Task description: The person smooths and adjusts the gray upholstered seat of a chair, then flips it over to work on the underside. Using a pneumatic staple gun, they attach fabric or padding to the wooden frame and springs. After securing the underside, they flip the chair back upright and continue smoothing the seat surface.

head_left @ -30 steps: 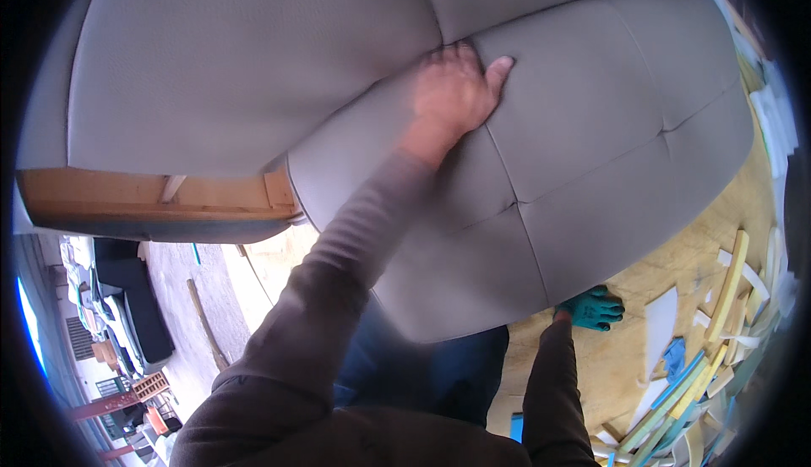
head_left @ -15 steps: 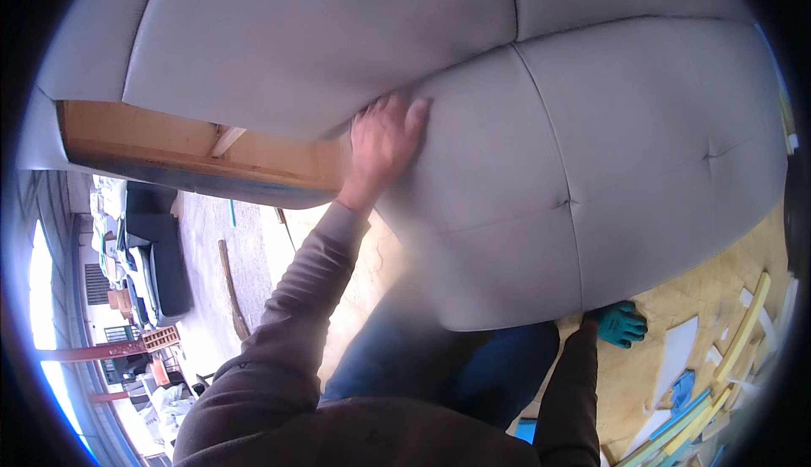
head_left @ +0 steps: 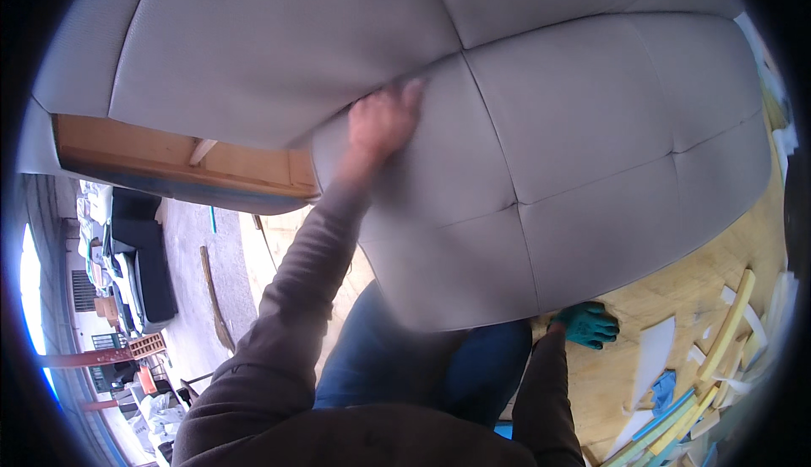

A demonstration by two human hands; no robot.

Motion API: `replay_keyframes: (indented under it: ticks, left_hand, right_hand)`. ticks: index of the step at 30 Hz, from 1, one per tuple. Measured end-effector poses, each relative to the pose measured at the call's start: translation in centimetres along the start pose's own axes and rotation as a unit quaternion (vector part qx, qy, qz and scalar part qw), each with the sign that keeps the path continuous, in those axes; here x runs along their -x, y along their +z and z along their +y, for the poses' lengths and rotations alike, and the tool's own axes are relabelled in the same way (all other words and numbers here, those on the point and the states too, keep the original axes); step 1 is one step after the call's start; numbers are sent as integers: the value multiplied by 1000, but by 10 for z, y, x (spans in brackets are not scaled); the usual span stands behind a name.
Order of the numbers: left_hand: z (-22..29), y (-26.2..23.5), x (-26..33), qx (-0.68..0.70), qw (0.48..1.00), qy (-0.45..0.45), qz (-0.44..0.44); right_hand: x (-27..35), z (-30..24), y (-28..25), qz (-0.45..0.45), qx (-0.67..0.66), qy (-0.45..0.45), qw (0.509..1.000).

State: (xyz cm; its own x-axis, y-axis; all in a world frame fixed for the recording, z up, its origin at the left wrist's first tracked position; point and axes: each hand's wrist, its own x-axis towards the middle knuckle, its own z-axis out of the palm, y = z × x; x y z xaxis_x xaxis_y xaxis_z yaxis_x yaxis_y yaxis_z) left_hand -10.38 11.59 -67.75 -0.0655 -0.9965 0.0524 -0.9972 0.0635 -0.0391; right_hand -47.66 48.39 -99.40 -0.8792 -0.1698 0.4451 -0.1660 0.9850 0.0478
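A grey upholstered sofa with stitched seams fills the upper view. My bare left hand (head_left: 384,125) presses onto the left part of its seat cushion (head_left: 591,129), with the fingertips at the crease under the backrest (head_left: 279,44). Those fingers are smeared by motion, but the thumb stands apart and I see nothing held. Beyond the cushion's lower edge, my right hand (head_left: 590,326) wears a teal glove. Its fingers are spread over the wooden surface (head_left: 617,374), holding nothing. The right wrist passes close by the cushion's edge.
To the left of the seat, an open wooden frame (head_left: 245,167) shows. Foam and fabric offcuts (head_left: 705,399) litter the lower right, with a blue scrap (head_left: 664,389) among them. Dark furniture (head_left: 142,256) and a long wooden strip (head_left: 215,298) lie farther left.
The sofa and surroundings have shifted left in view. My left hand has slid rightward along the crease relative to the cushion. The gloved hand keeps its place near the cushion's lower edge.
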Motion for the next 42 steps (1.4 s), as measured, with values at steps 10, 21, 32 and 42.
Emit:
replay_keyframes:
  ticks: [10,21,32,42]
  left_hand:
    - [156,2,-68,84,996,27,-7]
    - [145,9,-75,154,983,104,-3]
    - [11,61,-70,51,976,160,137]
    - [-38,26,-34,174,982,41,55]
  right_hand:
    - [1,-2,-2,-19,-11,5,1000]
    - [5,-3,6,-74,-54,48,995]
    - [-1,22,16,-160,-77,21,984]
    - [1,1,-29,-58,41,-22,997]
